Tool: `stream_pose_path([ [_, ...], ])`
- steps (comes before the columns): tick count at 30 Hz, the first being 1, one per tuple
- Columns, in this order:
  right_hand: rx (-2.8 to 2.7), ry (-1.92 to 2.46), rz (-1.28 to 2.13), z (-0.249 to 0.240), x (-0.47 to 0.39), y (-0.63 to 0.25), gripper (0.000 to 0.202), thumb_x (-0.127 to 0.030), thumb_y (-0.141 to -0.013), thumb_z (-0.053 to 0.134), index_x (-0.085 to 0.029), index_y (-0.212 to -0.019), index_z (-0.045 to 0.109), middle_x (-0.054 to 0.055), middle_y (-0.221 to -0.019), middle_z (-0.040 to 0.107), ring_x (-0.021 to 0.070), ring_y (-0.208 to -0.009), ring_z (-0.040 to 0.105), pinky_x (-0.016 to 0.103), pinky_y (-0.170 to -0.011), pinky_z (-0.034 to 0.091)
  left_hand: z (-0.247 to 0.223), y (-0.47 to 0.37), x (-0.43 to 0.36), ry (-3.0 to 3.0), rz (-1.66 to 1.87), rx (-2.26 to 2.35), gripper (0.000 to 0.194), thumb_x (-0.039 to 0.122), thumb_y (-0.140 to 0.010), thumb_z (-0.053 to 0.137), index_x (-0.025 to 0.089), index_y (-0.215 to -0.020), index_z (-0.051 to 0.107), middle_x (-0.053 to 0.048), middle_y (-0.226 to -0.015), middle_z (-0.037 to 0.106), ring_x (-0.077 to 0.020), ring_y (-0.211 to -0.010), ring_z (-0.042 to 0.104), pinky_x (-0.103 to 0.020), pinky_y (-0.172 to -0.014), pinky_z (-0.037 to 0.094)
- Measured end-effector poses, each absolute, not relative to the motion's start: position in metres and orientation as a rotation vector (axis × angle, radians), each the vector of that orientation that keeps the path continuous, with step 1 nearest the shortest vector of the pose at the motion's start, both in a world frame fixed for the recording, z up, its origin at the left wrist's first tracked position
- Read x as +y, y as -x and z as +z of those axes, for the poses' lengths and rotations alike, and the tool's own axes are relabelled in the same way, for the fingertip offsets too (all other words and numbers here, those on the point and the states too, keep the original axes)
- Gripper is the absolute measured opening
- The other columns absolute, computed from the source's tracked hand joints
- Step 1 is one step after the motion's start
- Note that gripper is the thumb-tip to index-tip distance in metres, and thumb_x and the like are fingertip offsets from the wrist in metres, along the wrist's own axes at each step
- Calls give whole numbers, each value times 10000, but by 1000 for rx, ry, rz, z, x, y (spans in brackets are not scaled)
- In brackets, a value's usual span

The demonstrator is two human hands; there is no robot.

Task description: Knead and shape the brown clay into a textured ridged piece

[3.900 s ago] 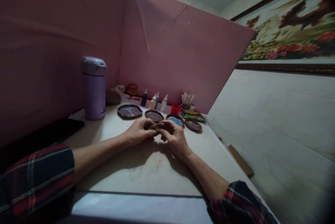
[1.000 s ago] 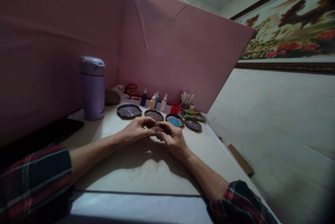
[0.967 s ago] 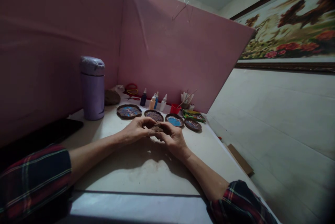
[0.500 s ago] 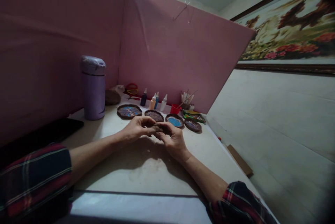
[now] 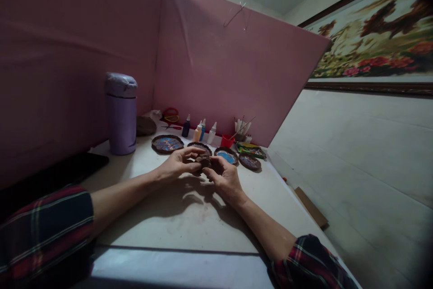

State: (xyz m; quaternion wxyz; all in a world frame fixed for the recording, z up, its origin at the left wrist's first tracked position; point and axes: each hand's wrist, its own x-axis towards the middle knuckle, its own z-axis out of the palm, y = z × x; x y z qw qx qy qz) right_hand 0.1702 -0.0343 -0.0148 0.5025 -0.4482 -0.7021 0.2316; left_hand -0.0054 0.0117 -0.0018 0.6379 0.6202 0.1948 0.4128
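Observation:
Between my two hands, above the white tabletop, is a lump of brown clay [image 5: 203,162]. My left hand [image 5: 178,162] grips its left side between thumb and fingers. On the other side my right hand [image 5: 226,180] pinches the same lump with the thumb below and the fingers behind. Just beyond the hands stands a row of shallow brown clay dishes: one with blue and brown patches [image 5: 167,144], one partly hidden behind my fingers [image 5: 202,148], one with a bright blue inside [image 5: 226,156], and a smaller one [image 5: 249,161] at the right.
A purple flask [image 5: 122,115] stands at the left, with a larger clay lump [image 5: 145,125] behind it and a black flat object [image 5: 84,165] nearby. Squeeze bottles [image 5: 198,132], scissors [image 5: 171,116], a red cup [image 5: 228,140] and a brush holder [image 5: 241,133] line the pink partition [image 5: 216,63].
My fingers have parted a little and shifted on the clay, so more of the lump shows between them. The things on the table have stayed put.

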Motion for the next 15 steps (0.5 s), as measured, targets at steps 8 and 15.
stream_pose_path([
  [8, -1729, 1044, 613, -16, -34, -171, 215, -268, -780, 621, -188, -978, 603, 39, -873, 660, 167, -770, 620, 268, -631, 498, 0, 5, 9, -1577, 1010, 552, 309, 267, -653, 737, 118, -907, 643, -21, -753, 645, -109, -635, 581, -245, -608, 472],
  [15, -1757, 1024, 611, -17, -36, -171, 187, -246, -776, 624, -199, -955, 594, 24, -854, 646, 150, -726, 599, 274, -648, 490, 0, 4, 10, -1421, 1070, 520, 318, 202, -510, 811, 96, -756, 639, -25, -667, 659, -130, -614, 604, -265, -625, 472],
])
